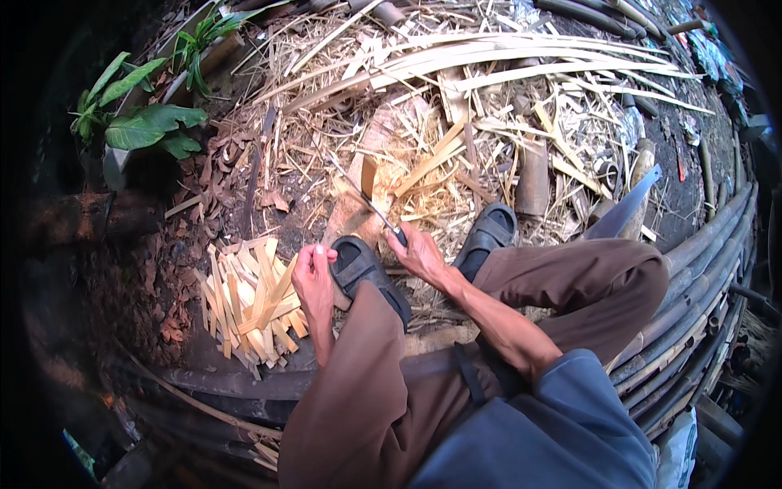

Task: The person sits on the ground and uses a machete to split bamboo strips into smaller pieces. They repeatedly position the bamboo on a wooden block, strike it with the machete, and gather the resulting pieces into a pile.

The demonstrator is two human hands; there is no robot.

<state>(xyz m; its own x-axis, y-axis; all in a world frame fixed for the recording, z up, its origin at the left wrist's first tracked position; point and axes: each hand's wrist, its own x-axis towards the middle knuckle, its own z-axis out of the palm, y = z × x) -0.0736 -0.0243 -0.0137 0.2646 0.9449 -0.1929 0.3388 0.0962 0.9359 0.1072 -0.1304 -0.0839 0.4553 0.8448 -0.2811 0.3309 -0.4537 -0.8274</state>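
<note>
My right hand [421, 257] is wrapped round the dark handle of a knife [364, 197], its long narrow blade pointing up and to the left. Close behind the blade a short bamboo piece [369, 174] stands upright on a pale wood block [346, 208]. My left hand [312, 269] hangs beside my left sandal with its fingers curled in; whether anything is between them I cannot make out. Just left of that hand lies a pile of short, flat bamboo strips [257, 301].
Long split bamboo strips [521, 55] lie across shavings at the far side. A saw blade [626, 204] leans beside my right knee. A short bamboo section [532, 178] stands beyond my right sandal [489, 236]. Bamboo poles [700, 306] curve along the right; leafy plants [155, 122] grow far left.
</note>
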